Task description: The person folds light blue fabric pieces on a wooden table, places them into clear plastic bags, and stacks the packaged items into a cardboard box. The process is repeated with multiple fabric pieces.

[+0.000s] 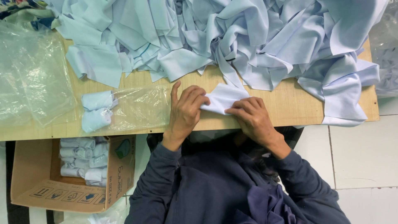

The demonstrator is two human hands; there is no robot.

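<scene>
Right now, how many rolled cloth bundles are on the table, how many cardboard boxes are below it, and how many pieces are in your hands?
Rolled pale-blue cloth bundles on wooden table: 2
Brown cardboard boxes: 1
Pale-blue fabric pieces held by left hand and right hand: 1
Total: 4

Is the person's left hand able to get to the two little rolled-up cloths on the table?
Probably yes. The left hand is on the white cloth piece, and only flat clear plastic lies before the two rolled cloths.

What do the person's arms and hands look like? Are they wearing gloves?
No gloves. Both the left hand and the right hand are bare, with no rings or watch showing. Each arm is covered by a long, dark navy sleeve of soft, wrinkly cloth that ends at the wrist.
</scene>
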